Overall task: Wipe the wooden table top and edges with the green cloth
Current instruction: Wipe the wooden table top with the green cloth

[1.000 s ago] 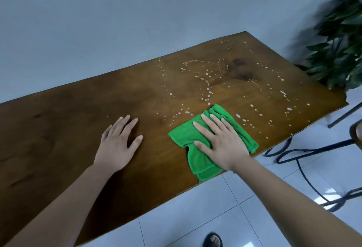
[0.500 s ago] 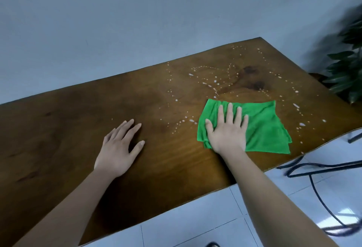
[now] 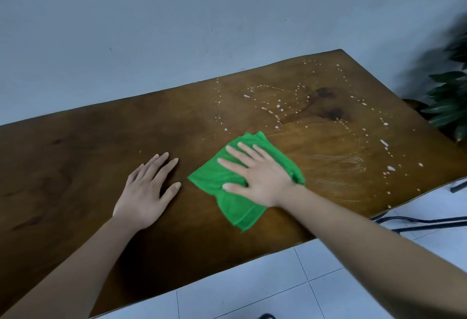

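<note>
**Head view: wiping stroke on the table top.** The right hand [image 3: 260, 174] lies flat, fingers straight and spread, pressing the folded green cloth [image 3: 236, 211] onto the wooden table [image 3: 75, 167]. It grips nothing; the palm simply bears down. The cloth sits near the middle of the top, closer to the near edge than to the wall, with one corner projecting toward the person from under the wrist. The left hand [image 3: 146, 189] rests open and flat on bare wood just beside the cloth, not touching it, apparently as a brace.

To the right of the cloth, faint wet streaks [image 3: 336, 164] mark a swept band. Beyond them, white droplets [image 3: 278, 106] lie scattered toward the far right corner (thickest around two dark stains in the grain). On this evidence the top is partly wiped and the edges have not been started.

To do the stroke well:
- Keep the palm flat and the pressure even, so the whole face of the cloth meets the wood.
- Overlap each pass with the one before.
- Draw the far droplets inward rather than pushing them over the right edge, where cables [image 3: 429, 222] lie on the tiled floor [image 3: 252, 293].
- The streaks suggest the cloth is getting wet, so turning it to a drier fold would probably help.
</note>
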